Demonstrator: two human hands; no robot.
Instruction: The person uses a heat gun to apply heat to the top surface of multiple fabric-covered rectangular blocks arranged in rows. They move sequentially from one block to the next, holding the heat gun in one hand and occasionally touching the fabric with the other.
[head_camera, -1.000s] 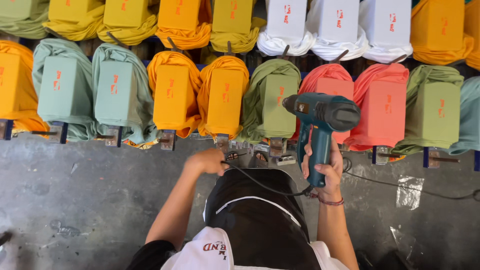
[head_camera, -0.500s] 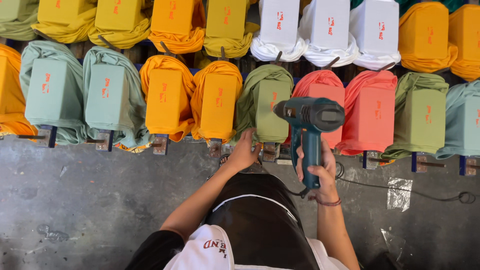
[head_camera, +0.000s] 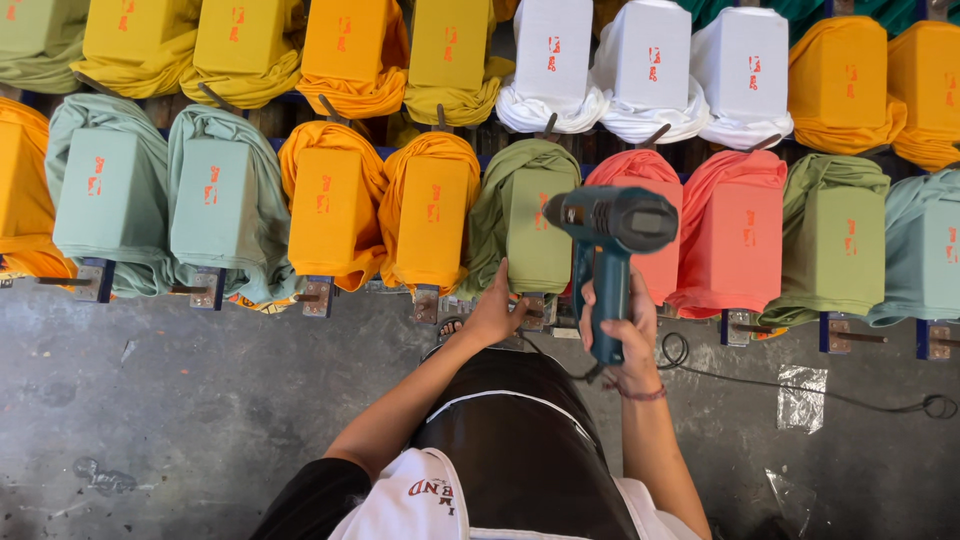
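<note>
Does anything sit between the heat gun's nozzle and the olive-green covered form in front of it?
Nothing visible does. The heat gun, held in the right hand, points its nozzle at the olive-green covered form; the left hand is at the form's lower edge.

Teal pistol-shaped heat gun (head_camera: 610, 240), upright by its handle, nozzle pointing left over the racks, black cord trailing down to the floor, olive-green cloth-wrapped block (head_camera: 530, 225) on its stand, front row, just left of the gun
</note>
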